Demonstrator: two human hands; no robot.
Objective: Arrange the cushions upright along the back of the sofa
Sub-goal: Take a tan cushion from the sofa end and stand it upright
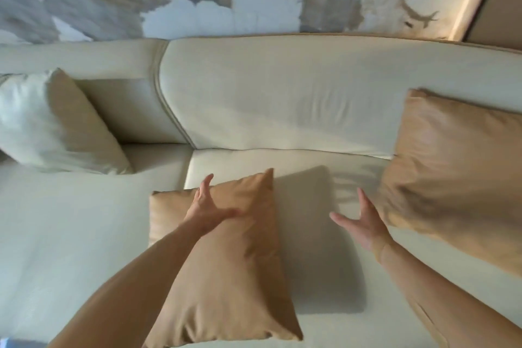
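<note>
Left hand (210, 207) spread flat on tan cushion (226, 268), mid-seat, not yet at sofa back (282, 93). Right hand (364, 224) open, empty. Side cushions (457, 172) seemingly placed; blurred.

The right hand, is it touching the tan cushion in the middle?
No, the right hand hangs open beside the middle tan cushion, with bare sofa seat between them.

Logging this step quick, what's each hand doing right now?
Left hand: fingers spread, pressed on the tan cushion, no closed grip.
Right hand: open, holding nothing, above the sofa seat.
</note>
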